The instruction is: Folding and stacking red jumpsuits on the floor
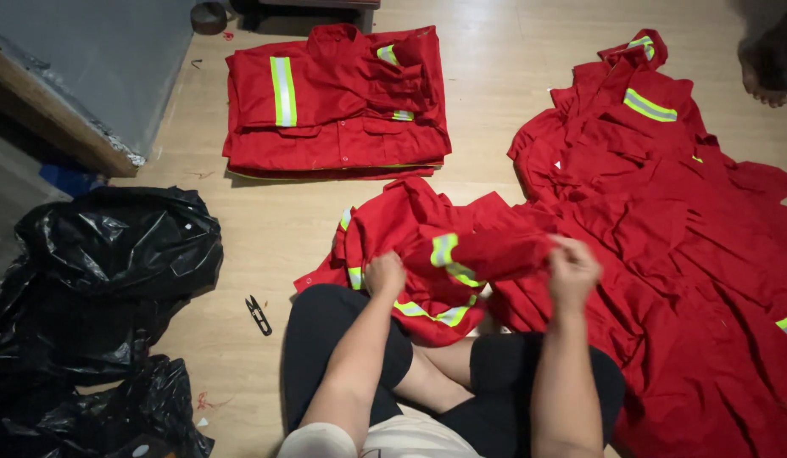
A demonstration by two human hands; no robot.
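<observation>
Left hand (pixel 385 273) and right hand (pixel 572 270) are both closed on a red reflective-striped work shirt (pixel 444 254) across the lap. Beyond the left hand, a folded stack (pixel 338 102) lies finished; right of the right hand, an unfolded heap (pixel 682 237) remains.

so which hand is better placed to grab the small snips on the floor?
Probably the left hand: the snips lie on the bare floor to its left, beyond the left knee. The right hand is across the red garment.
</observation>
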